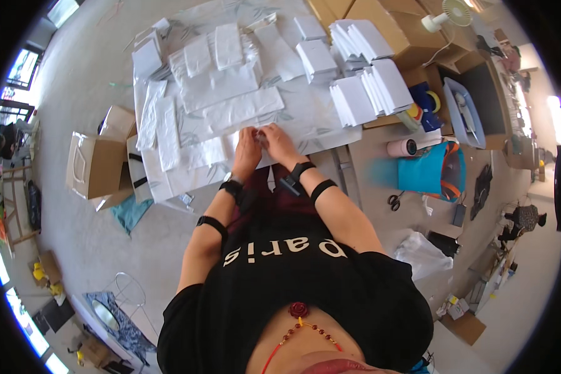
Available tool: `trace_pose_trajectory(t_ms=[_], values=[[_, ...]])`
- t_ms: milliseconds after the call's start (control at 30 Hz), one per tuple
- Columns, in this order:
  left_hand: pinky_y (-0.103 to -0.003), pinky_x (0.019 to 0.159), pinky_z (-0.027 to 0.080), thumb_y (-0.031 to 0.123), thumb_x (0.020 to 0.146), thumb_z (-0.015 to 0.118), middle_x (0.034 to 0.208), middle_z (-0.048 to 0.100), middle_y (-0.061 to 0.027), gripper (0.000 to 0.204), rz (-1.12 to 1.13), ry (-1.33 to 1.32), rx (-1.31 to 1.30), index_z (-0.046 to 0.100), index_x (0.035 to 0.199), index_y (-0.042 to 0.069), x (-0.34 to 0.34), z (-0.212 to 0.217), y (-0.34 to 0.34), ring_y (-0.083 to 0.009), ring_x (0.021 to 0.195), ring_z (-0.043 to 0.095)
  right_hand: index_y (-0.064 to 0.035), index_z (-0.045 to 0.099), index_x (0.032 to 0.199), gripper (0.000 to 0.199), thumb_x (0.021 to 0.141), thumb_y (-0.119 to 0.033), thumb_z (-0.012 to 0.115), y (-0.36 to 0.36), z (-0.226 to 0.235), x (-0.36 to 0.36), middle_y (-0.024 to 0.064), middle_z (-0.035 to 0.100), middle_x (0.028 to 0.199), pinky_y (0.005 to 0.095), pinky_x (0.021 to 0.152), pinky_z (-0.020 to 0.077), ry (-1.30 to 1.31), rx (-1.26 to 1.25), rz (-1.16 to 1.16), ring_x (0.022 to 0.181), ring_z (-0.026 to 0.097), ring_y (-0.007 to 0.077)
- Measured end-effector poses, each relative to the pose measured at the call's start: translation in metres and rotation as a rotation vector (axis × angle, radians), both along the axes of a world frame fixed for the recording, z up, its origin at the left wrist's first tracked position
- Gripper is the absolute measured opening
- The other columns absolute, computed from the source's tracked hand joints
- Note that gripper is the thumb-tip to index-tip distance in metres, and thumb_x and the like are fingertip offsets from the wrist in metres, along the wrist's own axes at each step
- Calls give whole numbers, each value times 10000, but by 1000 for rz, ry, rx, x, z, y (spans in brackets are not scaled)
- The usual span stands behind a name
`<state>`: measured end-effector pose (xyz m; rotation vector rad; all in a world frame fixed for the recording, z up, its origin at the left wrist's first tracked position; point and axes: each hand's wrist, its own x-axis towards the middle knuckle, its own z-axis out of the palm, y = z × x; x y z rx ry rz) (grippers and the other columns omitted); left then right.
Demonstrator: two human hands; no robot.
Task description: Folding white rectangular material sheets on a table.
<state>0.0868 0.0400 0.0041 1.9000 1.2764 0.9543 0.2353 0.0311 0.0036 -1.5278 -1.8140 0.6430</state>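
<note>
My left hand (248, 151) and my right hand (278, 146) meet at the table's near edge, fingertips close together. Their fingers are bent and closed in a pinch at the right end of a narrow white plastic bag (207, 153). This bag lies flat along the edge, stretching left from my left hand. Just beyond my hands is another folded white plastic bag (244, 107). Two long white packets (167, 134) lie on the left, and more flat plastic bags (213, 62) are spread across the middle. What exactly sits between my fingertips is too small to make out.
Stacks of white folded sheets (380, 87) stand on the table's right, beside cardboard boxes (396, 31) and a small fan (445, 15). A turquoise bag (424, 171), a pink cylinder (401, 148) and scissors (394, 202) are at right. Cardboard boxes (96, 163) stand left of the table.
</note>
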Motion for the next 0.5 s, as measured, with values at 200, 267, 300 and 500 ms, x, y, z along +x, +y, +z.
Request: trace_pose_trajectory(t_ms=[200,267,300,500], values=[[-459,896,513,-17,868,588,1086,575,-208,336,-10,158,-20,567,1202,22,0,6,-8,-398,989,607,-42,627,1095,223,874,-43,657,-7,0,32,186,644,1033,459,838,529,117,34,-116,969,642,391],[-447,900,514,-7,860,607,1092,569,-199,358,-22,156,-1,579,1216,27,1,12,-13,-384,996,607,-50,623,1089,236,867,-70,702,-15,0,54,170,642,1034,457,823,529,44,35,-326,966,643,376],[-436,905,515,4,852,626,1097,563,-189,381,-36,155,26,592,1230,32,0,12,-14,-370,1003,607,-56,620,1093,256,863,-87,728,-19,1,63,162,638,1050,460,820,528,-34,61,-408,985,640,368],[-479,940,495,84,834,740,1186,556,-178,489,-19,209,-30,600,1301,131,12,27,-19,-404,1084,573,-23,596,1139,423,818,-177,825,-34,14,86,198,590,1153,481,863,532,-409,-166,-613,1069,606,400]])
